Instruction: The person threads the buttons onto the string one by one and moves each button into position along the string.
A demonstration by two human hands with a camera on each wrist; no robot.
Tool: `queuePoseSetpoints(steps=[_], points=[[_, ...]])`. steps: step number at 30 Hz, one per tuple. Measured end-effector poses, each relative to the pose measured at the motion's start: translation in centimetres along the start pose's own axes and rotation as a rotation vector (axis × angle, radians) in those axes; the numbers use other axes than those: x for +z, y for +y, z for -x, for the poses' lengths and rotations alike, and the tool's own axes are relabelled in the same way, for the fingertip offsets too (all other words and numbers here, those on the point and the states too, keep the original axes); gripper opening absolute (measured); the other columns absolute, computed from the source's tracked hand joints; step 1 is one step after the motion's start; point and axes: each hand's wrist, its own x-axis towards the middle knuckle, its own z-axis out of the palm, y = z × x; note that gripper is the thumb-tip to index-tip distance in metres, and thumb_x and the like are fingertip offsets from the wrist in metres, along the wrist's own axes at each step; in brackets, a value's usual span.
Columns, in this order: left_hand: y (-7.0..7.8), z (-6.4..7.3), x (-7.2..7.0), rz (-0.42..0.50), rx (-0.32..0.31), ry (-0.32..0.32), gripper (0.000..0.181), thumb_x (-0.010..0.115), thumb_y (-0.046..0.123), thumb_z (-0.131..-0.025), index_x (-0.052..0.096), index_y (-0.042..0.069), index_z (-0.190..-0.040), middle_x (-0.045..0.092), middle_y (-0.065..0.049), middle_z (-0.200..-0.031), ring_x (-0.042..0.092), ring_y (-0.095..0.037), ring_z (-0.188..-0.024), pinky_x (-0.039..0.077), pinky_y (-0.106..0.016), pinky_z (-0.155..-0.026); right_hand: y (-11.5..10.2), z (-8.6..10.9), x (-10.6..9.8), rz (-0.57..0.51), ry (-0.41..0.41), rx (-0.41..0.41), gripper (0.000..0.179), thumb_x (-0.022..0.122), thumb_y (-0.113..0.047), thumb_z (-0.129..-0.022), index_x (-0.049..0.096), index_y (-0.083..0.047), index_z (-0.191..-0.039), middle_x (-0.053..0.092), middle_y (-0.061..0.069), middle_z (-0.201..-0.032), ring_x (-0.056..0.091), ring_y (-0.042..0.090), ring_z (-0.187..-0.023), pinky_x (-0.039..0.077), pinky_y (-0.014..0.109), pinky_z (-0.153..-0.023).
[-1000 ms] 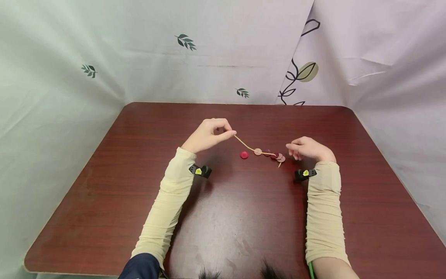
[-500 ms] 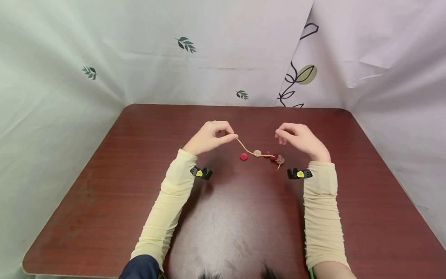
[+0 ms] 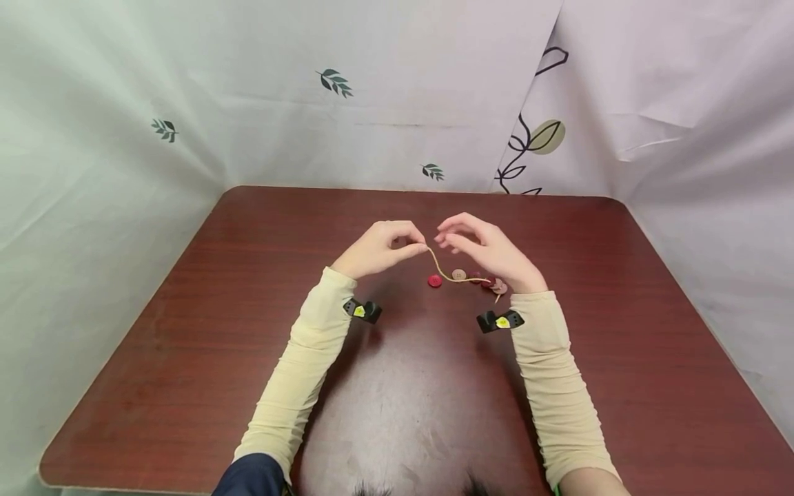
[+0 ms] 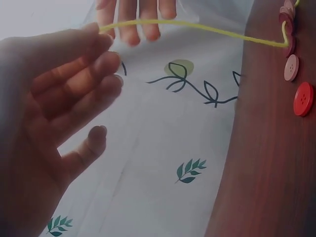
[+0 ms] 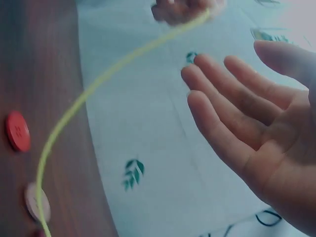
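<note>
Cord [image 4: 158,21] pinched by left hand [image 3: 380,249]; right hand [image 3: 494,253] raised just beside, fingers [image 5: 222,134] apart.

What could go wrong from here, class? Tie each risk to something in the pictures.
The left hand pinches the cord near its end, so it might slip free.
Only a short tail shows beyond the clustered buttons, any knot too small to tell, so lifting might let some slide off.
The right hand, holding nothing, could brush the loose red button aside if it dips.
</note>
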Motion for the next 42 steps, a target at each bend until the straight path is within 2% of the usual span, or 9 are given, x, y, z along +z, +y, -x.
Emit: queuePoseSetpoints(steps=[3,7,12,16,20,24,30,37,42], points=[[-0.2,0.0,0.1,0.005,0.007,-0.017,0.008,0.063,0.028,-0.083,0.063,0.022,-0.087,0.063,0.011,-0.081,0.052,-0.005,-0.075,0.047,-0.037,-0.073,1.1,-0.6,0.8,-0.007,-0.020,0.009,0.027,0.055,-0.022,-0.088,0.051,-0.016,-0.114,0.063,0.004,-0.106,0.060,0.017,-0.099,0.046,0.027,-0.084],[-0.3,0.0,0.3,0.009,0.038,-0.014,0.006,0.062,0.026,-0.083,0.062,0.021,-0.087,0.063,0.011,-0.080,0.053,-0.005,-0.076,0.047,-0.039,-0.074,1.6,-1.0,1.6,-0.015,-0.045,0.047,0.032,0.058,-0.029,-0.086,0.050,-0.018,-0.115,0.066,0.005,-0.100,0.062,0.021,-0.096,0.046,0.028,-0.074],[-0.1,-0.1,0.2,-0.025,0.051,0.009,0.006,0.064,0.026,-0.082,0.062,0.022,-0.084,0.059,0.010,-0.074,0.050,-0.005,-0.071,0.046,-0.037,-0.070,1.3,-1.0,2.0,-0.074,-0.066,0.145,0.024,0.060,-0.027,-0.085,0.055,-0.015,-0.105,0.061,0.011,-0.077,0.057,0.016,-0.057,0.041,0.026,-0.047],[-0.1,-0.1,0.2,-0.052,0.046,0.026,0.007,0.065,0.028,-0.081,0.061,0.022,-0.081,0.057,0.011,-0.071,0.049,-0.006,-0.068,0.044,-0.033,-0.066,0.2,-0.5,1.7,-0.081,-0.058,0.191,0.016,0.061,-0.021,-0.084,0.059,-0.008,-0.092,0.052,0.009,-0.066,0.044,0.014,-0.046,0.039,0.025,-0.043],[-0.2,-0.1,0.3,-0.060,0.037,0.029,0.007,0.065,0.028,-0.080,0.060,0.023,-0.080,0.057,0.011,-0.070,0.049,-0.005,-0.067,0.041,-0.025,-0.065,-1.0,0.0,1.4,0.030,-0.026,0.152,0.011,0.060,-0.018,-0.085,0.060,-0.007,-0.086,0.053,0.001,-0.061,0.048,0.015,-0.051,0.042,0.026,-0.051],[-0.3,-0.1,0.3,-0.056,0.023,0.018,0.006,0.065,0.027,-0.081,0.061,0.023,-0.081,0.058,0.011,-0.072,0.050,-0.005,-0.067,0.040,-0.023,-0.066,-0.1,-0.2,1.0,0.102,-0.004,0.123,0.010,0.061,-0.020,-0.084,0.061,-0.009,-0.085,0.055,0.001,-0.061,0.051,0.016,-0.054,0.042,0.031,-0.053],[-0.3,-0.1,0.2,-0.064,0.011,0.008,0.006,0.062,0.028,-0.083,0.062,0.022,-0.084,0.058,0.011,-0.074,0.050,-0.004,-0.069,0.042,-0.023,-0.067,1.8,-0.6,0.3,0.146,0.026,0.110,0.010,0.061,-0.025,-0.084,0.062,-0.015,-0.085,0.058,0.003,-0.064,0.054,0.017,-0.058,0.040,0.028,-0.049],[-0.6,-0.2,0.4,-0.064,-0.002,0.010,0.004,0.063,0.024,-0.082,0.062,0.021,-0.084,0.059,0.010,-0.076,0.052,-0.004,-0.071,0.046,-0.034,-0.071,2.2,-0.3,-0.3,0.156,0.042,0.093,0.009,0.060,-0.025,-0.085,0.061,-0.015,-0.084,0.058,0.006,-0.064,0.057,0.030,-0.062,0.039,0.026,-0.054],[-0.9,-0.2,0.7,-0.087,-0.036,-0.027,0.004,0.063,0.023,-0.082,0.062,0.021,-0.085,0.059,0.010,-0.076,0.052,-0.004,-0.072,0.045,-0.028,-0.070,1.9,-0.2,-0.6,0.172,0.036,0.102,0.011,0.060,-0.022,-0.085,0.061,-0.011,-0.087,0.059,0.009,-0.067,0.055,0.018,-0.060,0.039,0.025,-0.054]])
